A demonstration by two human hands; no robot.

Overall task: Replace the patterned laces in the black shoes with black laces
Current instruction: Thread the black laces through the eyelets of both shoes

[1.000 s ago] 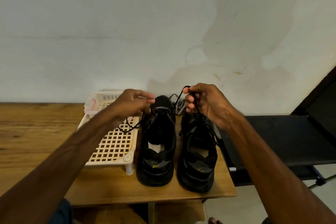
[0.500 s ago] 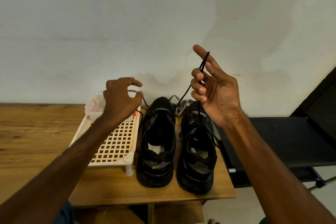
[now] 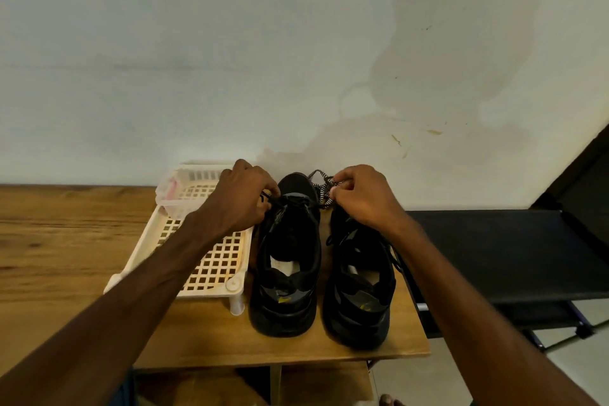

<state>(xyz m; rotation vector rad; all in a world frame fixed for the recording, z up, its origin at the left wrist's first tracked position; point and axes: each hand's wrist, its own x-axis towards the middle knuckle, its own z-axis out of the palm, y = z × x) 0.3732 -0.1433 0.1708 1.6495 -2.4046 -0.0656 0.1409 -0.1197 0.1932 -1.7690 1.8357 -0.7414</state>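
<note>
Near the far right corner of the wooden worktop (image 3: 66, 257): left hand (image 3: 244, 198), fingers curled, pinching one end of a thin black lace (image 3: 298, 203); right hand (image 3: 362, 199), fingers curled, pinching the other end. Lace stretched across the upper of one black chunky-soled shoe (image 3: 286, 260), heel toward the near edge. Second black shoe (image 3: 359, 293) just beside it, at the worktop's right edge. Black-and-white patterned lace (image 3: 324, 189) heaped behind the toes. Cream plastic lattice rack (image 3: 211, 260) on the shoes' other side.
</note>
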